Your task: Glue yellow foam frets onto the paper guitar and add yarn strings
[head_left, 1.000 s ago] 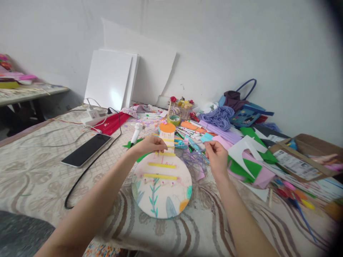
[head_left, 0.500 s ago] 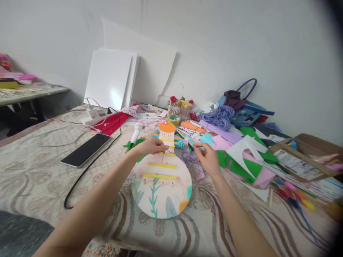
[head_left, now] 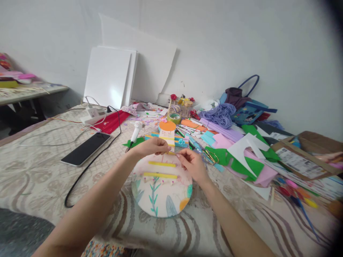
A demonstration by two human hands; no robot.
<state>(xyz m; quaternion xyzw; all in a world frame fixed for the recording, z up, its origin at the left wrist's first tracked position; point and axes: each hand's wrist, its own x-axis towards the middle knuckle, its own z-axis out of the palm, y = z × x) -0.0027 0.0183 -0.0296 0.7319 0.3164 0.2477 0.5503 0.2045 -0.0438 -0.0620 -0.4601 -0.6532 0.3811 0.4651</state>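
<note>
A painted guitar-shaped craft board (head_left: 161,189) lies on the patterned tablecloth in front of me, with yellow strips (head_left: 162,164) across its round body and an orange disc (head_left: 167,126) at the far end of its neck. My left hand (head_left: 150,146) pinches at the neck just above the body. My right hand (head_left: 190,163) is pinched too, its fingertips close to the left hand's over the top yellow strip. What the fingers hold is too small to make out.
A phone (head_left: 85,149) and a black cable (head_left: 91,166) lie at left, with a white glue gun (head_left: 136,130) behind. Scissors (head_left: 210,156), coloured foam sheets (head_left: 241,153), markers, tape (head_left: 174,117), purple yarn (head_left: 218,115) and a cardboard box (head_left: 308,150) crowd the right. White boards (head_left: 109,76) lean on the wall.
My right hand moved left from beside the purple scraps to meet my left hand over the craft's neck. The left hand stayed in place.
</note>
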